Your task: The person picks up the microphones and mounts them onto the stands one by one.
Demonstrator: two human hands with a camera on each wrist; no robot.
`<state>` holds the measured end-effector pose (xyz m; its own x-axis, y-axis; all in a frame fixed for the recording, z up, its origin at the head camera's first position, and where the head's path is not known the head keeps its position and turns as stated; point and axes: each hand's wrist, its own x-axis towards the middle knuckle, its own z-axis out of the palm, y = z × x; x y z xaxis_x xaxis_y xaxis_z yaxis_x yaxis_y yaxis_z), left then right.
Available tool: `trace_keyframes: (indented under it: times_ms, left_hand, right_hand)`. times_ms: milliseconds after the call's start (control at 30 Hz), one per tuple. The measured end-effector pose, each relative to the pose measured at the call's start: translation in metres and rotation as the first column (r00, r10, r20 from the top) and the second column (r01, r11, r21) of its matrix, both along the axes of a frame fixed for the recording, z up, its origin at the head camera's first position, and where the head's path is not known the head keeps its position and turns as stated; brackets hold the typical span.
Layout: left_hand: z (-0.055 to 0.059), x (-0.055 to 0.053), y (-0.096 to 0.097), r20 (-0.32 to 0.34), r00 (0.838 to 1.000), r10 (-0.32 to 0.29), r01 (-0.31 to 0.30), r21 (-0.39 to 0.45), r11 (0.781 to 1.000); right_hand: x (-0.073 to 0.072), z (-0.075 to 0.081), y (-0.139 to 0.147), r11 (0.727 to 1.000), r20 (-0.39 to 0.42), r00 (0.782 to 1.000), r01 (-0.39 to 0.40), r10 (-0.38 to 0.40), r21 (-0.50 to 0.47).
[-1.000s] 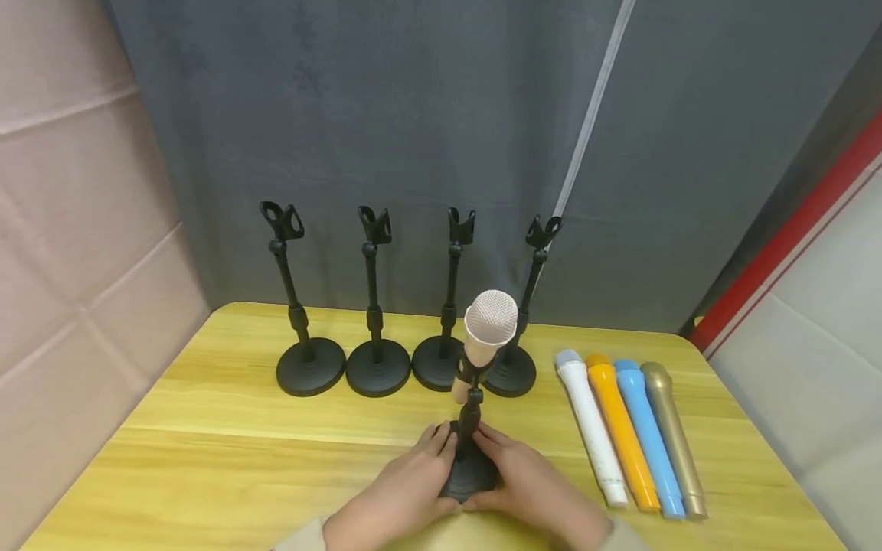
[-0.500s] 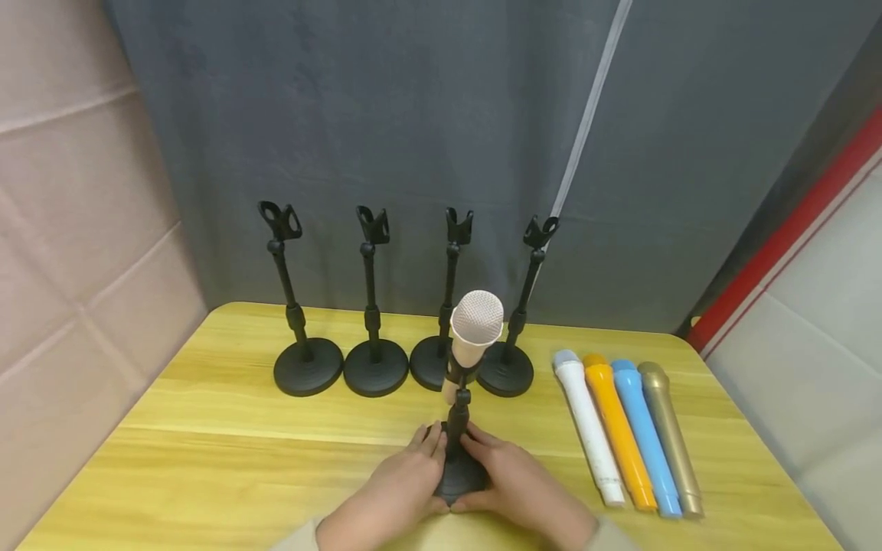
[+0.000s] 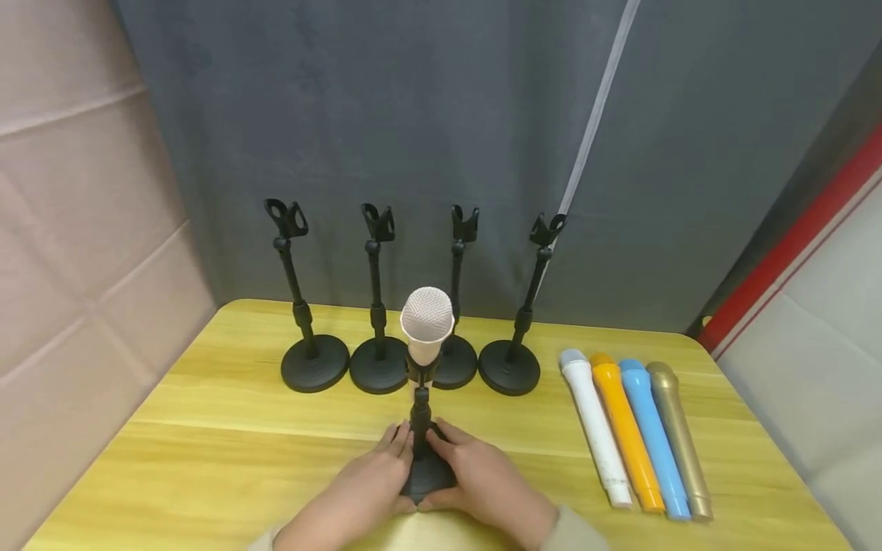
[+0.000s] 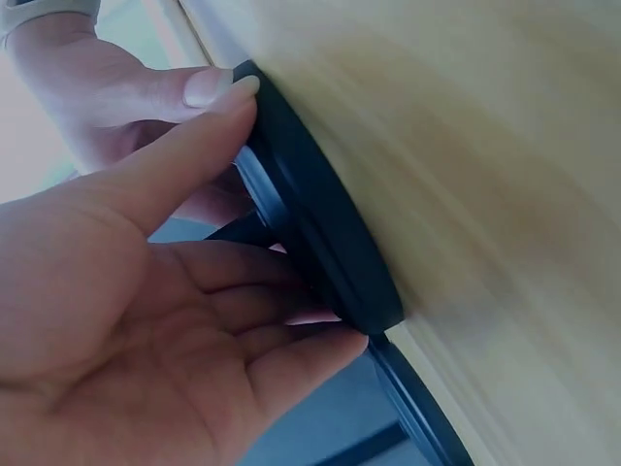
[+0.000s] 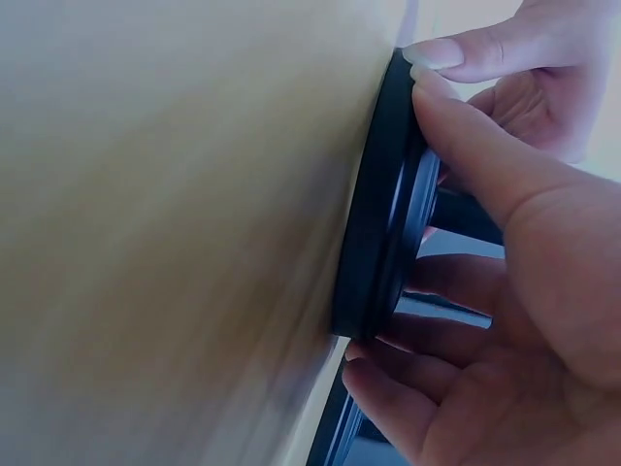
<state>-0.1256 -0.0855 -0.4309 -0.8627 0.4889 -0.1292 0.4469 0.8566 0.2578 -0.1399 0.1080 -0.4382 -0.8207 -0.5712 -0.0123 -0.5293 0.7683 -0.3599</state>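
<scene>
A black microphone stand [image 3: 428, 476] with a round base is upright near the front of the table, a pale pinkish-white microphone [image 3: 426, 315] clipped in its top. My left hand [image 3: 368, 484] grips the base from the left, and my right hand [image 3: 482, 478] grips it from the right. Both thumbs meet at the base's near rim, with the fingers along its sides. In the left wrist view the base [image 4: 320, 214] lies between thumb and fingers, low at the tabletop. The right wrist view shows the same base [image 5: 383, 204] pinched at its edge.
Several black stands with bare clips line the back of the table, the leftmost stand [image 3: 315, 363] and rightmost stand [image 3: 510, 367] among them. At right lie a white microphone [image 3: 598, 432], an orange microphone [image 3: 628, 436], a blue microphone [image 3: 654, 440] and a gold microphone [image 3: 682, 444]. A grey curtain [image 3: 386, 99] hangs behind.
Both hands have moved the stand with the pale microphone leftward along the table, keeping their grip on its base. The back stands and the microphones lying at right stay in place.
</scene>
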Motion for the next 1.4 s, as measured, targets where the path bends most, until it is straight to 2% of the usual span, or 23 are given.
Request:
trace_keyframes:
  times_ms: [100, 367, 467, 633, 767, 900, 1067, 1233, 1400]
  left_hand:
    - [0.000, 0.003, -0.009, 0.009, 0.999, 0.035, -0.036, 0.013, 0.999]
    - [-0.005, 0.016, -0.036, -0.032, 0.992, 0.121, -0.121, 0.003, 0.993]
    - [-0.005, 0.019, -0.047, -0.008, 0.986, 0.168, -0.168, 0.014, 0.986]
    - [-0.004, 0.023, -0.065, 0.053, 0.971, 0.235, -0.237, 0.041, 0.971]
    - [-0.002, 0.025, -0.081, 0.080, 0.959, 0.272, -0.277, 0.069, 0.958]
    - [-0.003, 0.029, -0.099, 0.064, 0.960, 0.272, -0.275, 0.052, 0.960]
    - [-0.005, 0.031, -0.125, 0.039, 0.968, 0.248, -0.249, 0.020, 0.968]
    - [-0.006, 0.031, -0.153, -0.009, 0.979, 0.205, -0.204, 0.049, 0.978]
    - [-0.007, 0.030, -0.174, -0.057, 0.979, 0.194, -0.191, 0.060, 0.980]
  right_hand:
    - [0.000, 0.001, -0.012, 1.000, -0.035, 0.999, -0.023, 0.024, 0.007]
    - [0.000, 0.001, -0.048, 0.996, -0.101, 0.991, -0.081, 0.086, 0.049]
    - [-0.002, 0.001, -0.062, 0.993, -0.134, 0.985, -0.101, 0.108, 0.061]
    - [-0.003, 0.001, -0.083, 0.991, -0.135, 0.982, -0.125, 0.131, 0.056]
    - [-0.003, 0.002, -0.100, 0.986, -0.158, 0.975, -0.143, 0.155, 0.083]
    - [-0.004, 0.002, -0.121, 0.980, -0.191, 0.965, -0.156, 0.178, 0.126]
    - [-0.004, 0.002, -0.146, 0.974, -0.179, 0.966, -0.158, 0.187, 0.164]
    - [-0.004, 0.004, -0.167, 0.972, -0.186, 0.964, -0.156, 0.189, 0.178]
    - [-0.008, 0.005, -0.190, 0.966, -0.186, 0.961, -0.170, 0.206, 0.193]
